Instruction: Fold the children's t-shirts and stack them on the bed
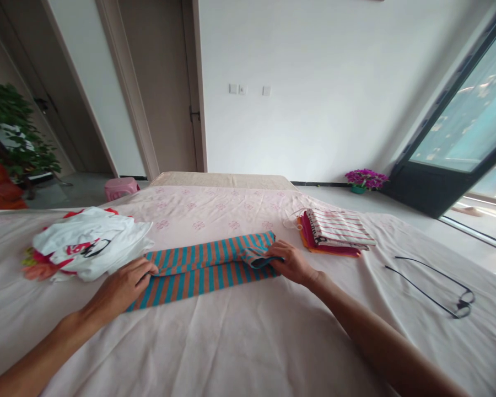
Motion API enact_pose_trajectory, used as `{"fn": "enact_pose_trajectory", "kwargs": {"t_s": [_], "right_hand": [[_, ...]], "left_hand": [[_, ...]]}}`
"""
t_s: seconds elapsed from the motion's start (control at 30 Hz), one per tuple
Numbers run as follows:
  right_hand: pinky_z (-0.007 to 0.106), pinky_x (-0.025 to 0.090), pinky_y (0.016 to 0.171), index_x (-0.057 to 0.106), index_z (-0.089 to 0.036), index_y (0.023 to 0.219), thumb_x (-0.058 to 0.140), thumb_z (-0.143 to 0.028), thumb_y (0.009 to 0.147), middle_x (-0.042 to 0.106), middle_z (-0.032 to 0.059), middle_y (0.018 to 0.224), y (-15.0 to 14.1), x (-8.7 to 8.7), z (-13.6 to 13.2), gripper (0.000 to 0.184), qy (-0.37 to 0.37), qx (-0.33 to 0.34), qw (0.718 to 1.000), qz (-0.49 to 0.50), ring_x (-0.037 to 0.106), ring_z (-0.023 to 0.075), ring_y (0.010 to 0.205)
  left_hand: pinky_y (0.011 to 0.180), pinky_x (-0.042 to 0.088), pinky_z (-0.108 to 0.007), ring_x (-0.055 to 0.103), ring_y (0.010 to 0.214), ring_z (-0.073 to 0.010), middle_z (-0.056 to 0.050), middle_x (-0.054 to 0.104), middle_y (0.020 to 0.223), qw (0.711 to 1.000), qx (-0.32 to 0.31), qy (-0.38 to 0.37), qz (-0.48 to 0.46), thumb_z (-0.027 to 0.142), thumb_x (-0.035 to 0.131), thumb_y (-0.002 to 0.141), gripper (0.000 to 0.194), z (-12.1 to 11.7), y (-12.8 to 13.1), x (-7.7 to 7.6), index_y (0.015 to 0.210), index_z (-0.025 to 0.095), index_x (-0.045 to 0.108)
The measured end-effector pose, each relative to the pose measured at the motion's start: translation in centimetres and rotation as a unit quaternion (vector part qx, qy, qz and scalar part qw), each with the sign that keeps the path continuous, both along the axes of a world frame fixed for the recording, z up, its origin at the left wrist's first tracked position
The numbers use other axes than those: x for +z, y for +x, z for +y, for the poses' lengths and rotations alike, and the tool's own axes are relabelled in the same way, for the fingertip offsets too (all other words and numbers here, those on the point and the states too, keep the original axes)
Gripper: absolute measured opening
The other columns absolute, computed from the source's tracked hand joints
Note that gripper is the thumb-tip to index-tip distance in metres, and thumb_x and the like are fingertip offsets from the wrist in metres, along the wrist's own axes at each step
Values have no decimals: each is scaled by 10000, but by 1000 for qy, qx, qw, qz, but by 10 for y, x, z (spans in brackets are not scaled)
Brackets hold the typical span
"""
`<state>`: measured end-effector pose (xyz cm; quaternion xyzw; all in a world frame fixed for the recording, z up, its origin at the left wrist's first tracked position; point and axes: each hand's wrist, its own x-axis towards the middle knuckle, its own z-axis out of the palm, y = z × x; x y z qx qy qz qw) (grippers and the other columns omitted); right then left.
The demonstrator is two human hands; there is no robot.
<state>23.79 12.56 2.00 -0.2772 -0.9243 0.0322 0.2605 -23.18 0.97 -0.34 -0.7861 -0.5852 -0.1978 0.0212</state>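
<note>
A teal and brown striped cloth garment (206, 270) lies across the bed, folded into a long strip. My left hand (134, 278) pinches its left end, fingers closed on the fabric. At the opposite end my right hand (287, 262) grips the upper layer, where the cloth bunches up and shows a dark inside. Its fingertips are partly hidden by the fabric. Left of the strip rests a crumpled white garment (93, 248) with a red and black print, on top of other red and orange clothes. On the right sits a stack of folded clothes (337, 229), with a red-striped white one uppermost.
A pale pink sheet (215, 342) covers the bed. Black-framed glasses (463, 303) lie at the right. Beyond the bed are a pink stool (122, 187), purple flowers in a green pot (358, 189), a leafy plant (14, 129) and closed doors (159, 82).
</note>
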Motion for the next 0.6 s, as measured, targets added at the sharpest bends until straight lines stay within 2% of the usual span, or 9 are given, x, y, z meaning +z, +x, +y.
{"fn": "enact_pose_trajectory", "kwargs": {"t_s": [0.1,0.17,0.23,0.3,0.37,0.47,0.53,0.6], "right_hand": [[321,438,834,703,-221,902,572,-272,929,680,39,887,8,4,-4,143,-24,38,997,-66,602,184,857],[318,433,825,682,-211,817,496,-316,981,662,34,815,10,12,-7,270,-34,9,997,-76,597,174,809],[313,436,810,655,-203,760,373,-334,1031,644,37,756,5,22,-9,412,-42,-52,996,-54,590,171,773],[314,447,828,670,-198,846,290,-334,1050,671,57,827,-6,29,-9,453,-47,-109,993,-26,607,180,826],[336,447,914,665,-179,1092,271,-337,1049,689,101,1067,-23,30,-8,427,-43,-139,989,-22,612,208,1015],[425,355,1089,485,-149,1416,297,-382,1033,509,149,1440,-49,15,-2,486,-15,-151,986,-73,416,275,1359],[489,281,1141,396,-146,1491,304,-429,1024,387,151,1537,-61,-2,6,553,1,-155,979,-129,290,306,1443],[524,239,1158,366,-148,1511,311,-463,1018,339,151,1564,-65,-20,16,587,4,-161,971,-178,258,318,1458]], "left_hand": [[854,465,-279,632,925,-170,-13,672,937,1000,-10,-19,19,180,410,865,233,-5,3,4,861,239,635],[810,460,-272,631,898,-172,-6,677,911,999,-1,-33,33,202,435,856,202,-9,7,9,835,242,632],[709,450,-256,633,810,-163,11,680,853,997,31,-54,40,298,464,882,186,-10,15,17,814,248,629],[627,428,-246,629,723,-150,26,681,801,995,67,-70,30,411,458,911,256,-7,26,26,813,255,636],[644,442,-242,646,740,-149,29,701,829,995,67,-69,2,448,428,934,306,1,39,33,859,261,658],[841,484,-260,668,966,-165,3,727,1056,997,0,-59,-45,445,392,965,349,22,63,33,1040,263,680],[1004,444,-297,605,1175,-184,-25,668,1268,996,-45,-60,-43,465,371,979,414,36,77,24,1215,256,639],[1117,363,-351,464,1357,-208,-43,536,1454,995,-74,-62,-8,494,357,983,492,47,87,10,1372,259,545]]}}
